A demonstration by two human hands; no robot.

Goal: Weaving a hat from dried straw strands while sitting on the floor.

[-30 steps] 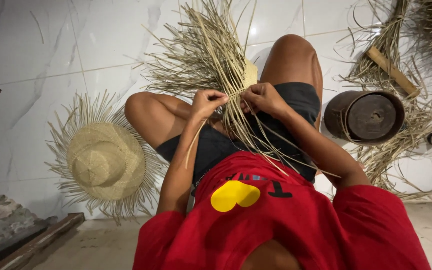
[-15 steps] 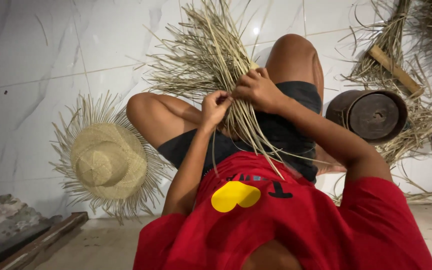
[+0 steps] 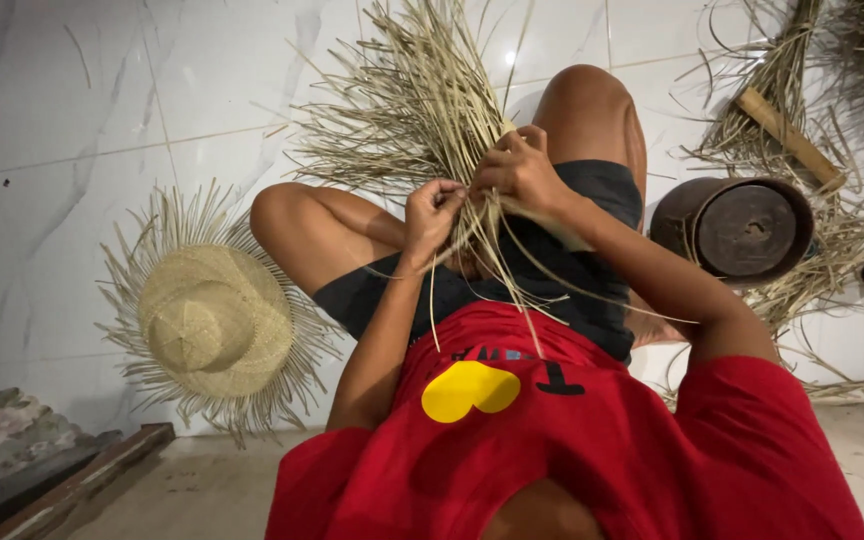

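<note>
I sit on a white tiled floor with my knees up, in a red shirt and dark shorts. A half-woven piece of dry straw (image 3: 417, 110) rests on my lap, its loose strands fanning out away from me. My left hand (image 3: 432, 215) pinches a few strands at the woven edge. My right hand (image 3: 520, 170) grips the straw just beside it, fingers curled around the strands. Long loose strands hang down over my shorts and shirt.
A straw hat (image 3: 214, 320) with an unfinished fringed brim lies on the floor to my left. A dark round wooden block (image 3: 742, 228) stands to my right, amid loose straw and a wooden stick (image 3: 787, 138). A wooden plank (image 3: 82, 480) lies at the lower left.
Both hands have shifted slightly up along the straw edge while working the strands. The view has tilted a little.
</note>
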